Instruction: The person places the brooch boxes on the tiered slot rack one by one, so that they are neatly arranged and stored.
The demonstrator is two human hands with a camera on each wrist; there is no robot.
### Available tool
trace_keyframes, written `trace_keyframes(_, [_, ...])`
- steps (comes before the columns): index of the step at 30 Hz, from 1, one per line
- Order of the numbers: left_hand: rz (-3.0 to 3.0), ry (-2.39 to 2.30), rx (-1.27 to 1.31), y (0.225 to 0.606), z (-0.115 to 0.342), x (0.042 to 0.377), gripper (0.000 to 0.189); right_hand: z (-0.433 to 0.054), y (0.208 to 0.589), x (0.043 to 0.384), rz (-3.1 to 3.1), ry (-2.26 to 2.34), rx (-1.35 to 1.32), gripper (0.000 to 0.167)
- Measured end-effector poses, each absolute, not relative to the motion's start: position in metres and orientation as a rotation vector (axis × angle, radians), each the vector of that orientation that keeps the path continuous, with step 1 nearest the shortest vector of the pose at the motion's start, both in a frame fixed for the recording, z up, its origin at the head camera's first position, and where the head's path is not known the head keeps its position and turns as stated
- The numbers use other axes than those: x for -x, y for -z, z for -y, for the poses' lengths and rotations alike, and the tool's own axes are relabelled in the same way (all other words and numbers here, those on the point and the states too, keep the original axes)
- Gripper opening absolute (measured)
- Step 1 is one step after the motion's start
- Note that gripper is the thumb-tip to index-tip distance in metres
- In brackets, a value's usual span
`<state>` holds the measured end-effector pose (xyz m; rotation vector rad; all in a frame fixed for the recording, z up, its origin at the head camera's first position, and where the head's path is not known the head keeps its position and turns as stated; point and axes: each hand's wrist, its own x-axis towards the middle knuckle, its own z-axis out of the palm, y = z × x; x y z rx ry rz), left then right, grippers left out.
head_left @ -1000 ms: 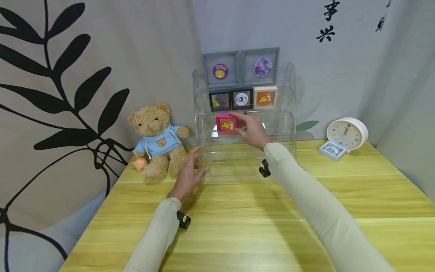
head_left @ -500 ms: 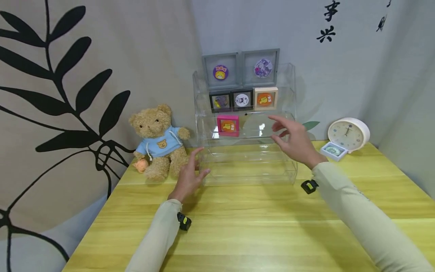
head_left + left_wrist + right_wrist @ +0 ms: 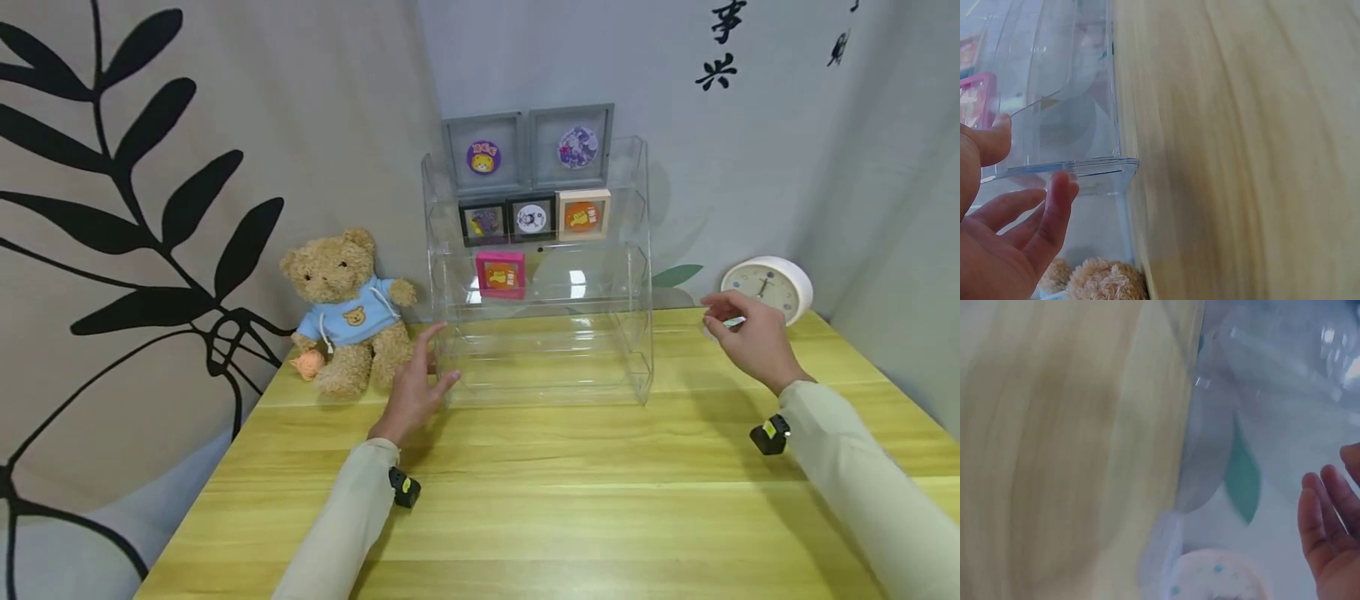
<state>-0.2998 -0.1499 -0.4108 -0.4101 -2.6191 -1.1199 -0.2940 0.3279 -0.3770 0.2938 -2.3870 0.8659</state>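
Note:
My left hand (image 3: 410,392) is at the left side of a clear tiered acrylic display stand (image 3: 553,387). In the left wrist view its thumb and fingers straddle the clear panel's edge; firm contact cannot be made out. My right hand (image 3: 753,342) hovers by the white round clock (image 3: 780,283), fingers loosely bent and holding nothing. It mostly covers a small pale-blue box frame (image 3: 1160,556), which lies in front of the clock. A pink box frame (image 3: 501,275) stands on a lower tier. Above it are two black frames (image 3: 532,218) and a cream frame (image 3: 583,215).
Two larger grey frames (image 3: 572,148) with round badges stand on the top tier. Left of the stand sits a teddy bear (image 3: 345,304) in a blue hoodie. The wooden table (image 3: 525,508) meets a printed curtain (image 3: 337,108) behind.
My right hand has let go of the pink frame, which stays on the stand, and has moved right to the clock. My left hand has stayed at the stand's side.

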Motion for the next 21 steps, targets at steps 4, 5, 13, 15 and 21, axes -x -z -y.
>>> trace_keyframes(4, [2.634, 1.129, 0.405, 0.411, 0.150, 0.300, 0.079, -0.348, 0.387, 0.306, 2.461, -0.892, -0.156, 0.020])
trace_keyframes(5, [2.636, 1.131, 0.398, 0.411, 0.150, 0.300, 0.079, -0.352, 0.390, 0.309, 2.478, -0.884, -0.136, 0.020])
trace_keyframes(13, [2.614, 1.130, 0.427, 0.409, 0.151, 0.298, 0.078, -0.375, 0.408, 0.329, 2.626, -0.768, -0.020, 0.027])
trace_keyframes(15, [2.613, 1.132, 0.427, 0.409, 0.151, 0.298, 0.079, -0.381, 0.413, 0.332, 2.679, -0.730, 0.012, 0.033])
trace_keyframes(21, [2.615, 1.142, 0.418, 0.408, 0.150, 0.297, 0.079, -0.396, 0.425, 0.338, 2.816, -0.629, 0.097, 0.050])
